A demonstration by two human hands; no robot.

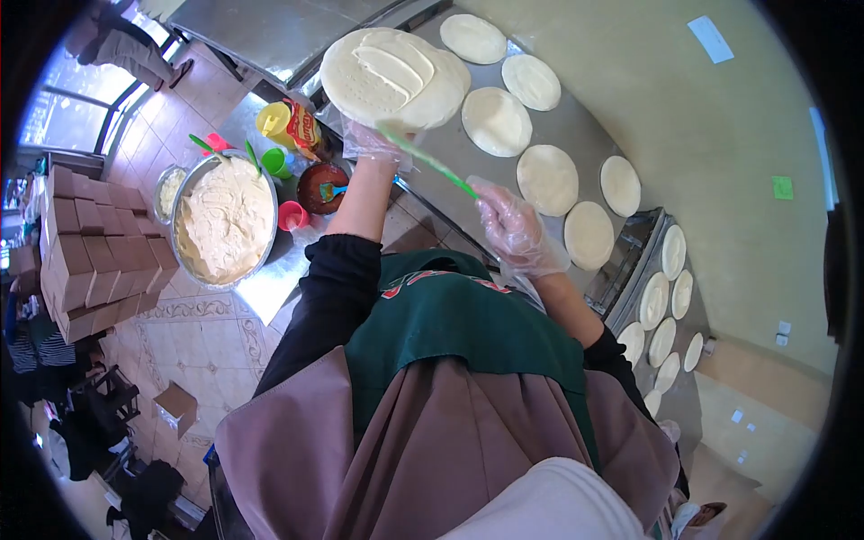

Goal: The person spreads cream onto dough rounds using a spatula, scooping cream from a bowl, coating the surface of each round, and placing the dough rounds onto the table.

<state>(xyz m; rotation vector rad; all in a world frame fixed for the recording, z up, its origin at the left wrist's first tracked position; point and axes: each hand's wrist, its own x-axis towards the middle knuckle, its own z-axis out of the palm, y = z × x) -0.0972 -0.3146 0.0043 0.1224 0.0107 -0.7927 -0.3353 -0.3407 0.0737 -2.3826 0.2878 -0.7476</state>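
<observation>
My left hand, in a clear plastic glove, holds up a round flat dough base from below. A thick pale cream lies on its top in a smeared patch. My right hand, also gloved, is closed around the handle of a green spatula. The spatula's far end is near the dough base's lower edge and looks blurred. Several more round dough bases lie on the metal counter beyond and beside my right hand.
At left, a big metal bowl of pale cream stands beside a red sauce pan, a green cup and a red cup. Stacked cardboard boxes are farther left. More bases sit on a right-hand counter. A person stands at upper left.
</observation>
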